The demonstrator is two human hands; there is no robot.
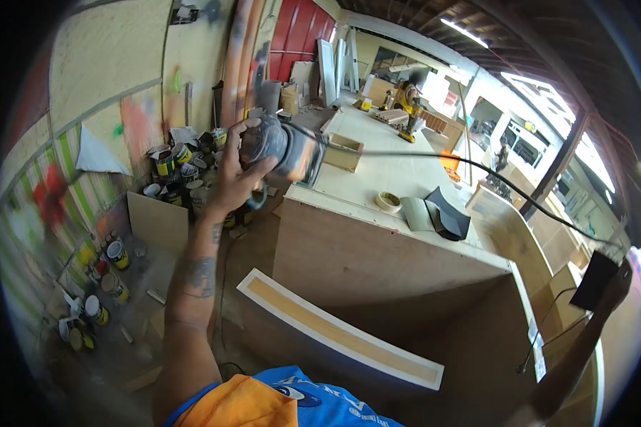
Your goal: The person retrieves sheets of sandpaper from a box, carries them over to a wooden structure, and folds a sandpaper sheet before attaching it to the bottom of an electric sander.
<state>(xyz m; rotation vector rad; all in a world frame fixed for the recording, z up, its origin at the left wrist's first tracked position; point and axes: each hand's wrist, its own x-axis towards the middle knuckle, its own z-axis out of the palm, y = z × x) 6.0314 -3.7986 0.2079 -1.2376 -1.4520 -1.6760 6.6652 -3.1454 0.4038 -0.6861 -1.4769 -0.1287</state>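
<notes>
The left hand is gripping a sander at 11 o'clock, fingers and thumb wrapping its body; whether the sander is resting on the bench corner or hanging above it, I cannot tell. The right hand, between 3 and 4, is holding a dark sheet. The cord is running from the sander to beside that hand, though whether the fingers are pinching it is not showing. A plug is dangling at 4.

The step in hand is looking like handling the sander and its cord, not sanding. The next move is probably calling for a firm left grip and a cord kept clear of edges.

Farther off, a white-edged strip is lying toward 6, and the bench is spreading beyond it, bearing tape and a black curved piece toward 3, a box near 12 and a drill past 1. A co-worker is standing beyond.

White letters are running across the blue shirt, not reading clearly; the yellow-and-black labels on the cans between 8 and 10 are showing too small to read
</notes>
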